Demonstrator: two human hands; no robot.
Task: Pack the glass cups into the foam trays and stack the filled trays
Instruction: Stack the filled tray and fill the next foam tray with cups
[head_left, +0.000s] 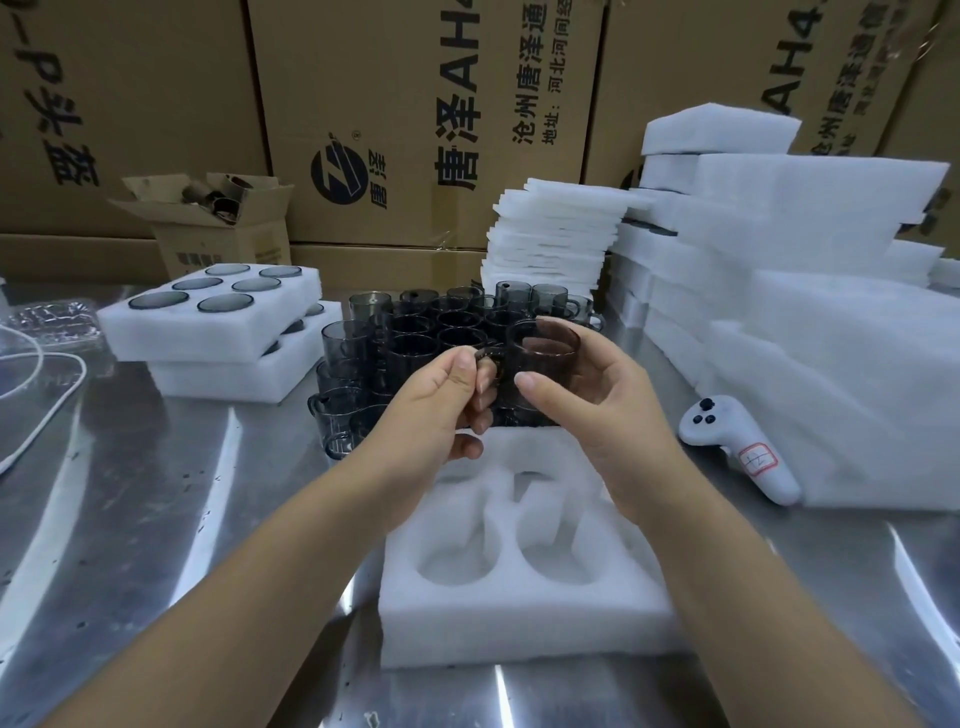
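I hold one smoky glass cup (550, 353) in the air above a white foam tray (519, 603) whose visible pockets hold nothing. My left hand (441, 405) pinches the cup's handle, and my right hand (597, 384) grips its body. Behind the cup, a cluster of several grey glass cups (415, 338) stands on the metal table. At the left, a filled foam tray (208, 322) sits on top of a second filled tray (244, 374), slightly offset.
Stacks of foam sheets (556, 239) and foam blocks (810, 312) rise at the back right. A white controller (737, 447) lies against the blocks. A small open carton (218, 218) stands back left, large cartons behind. A white cable (47, 405) lies at the left edge.
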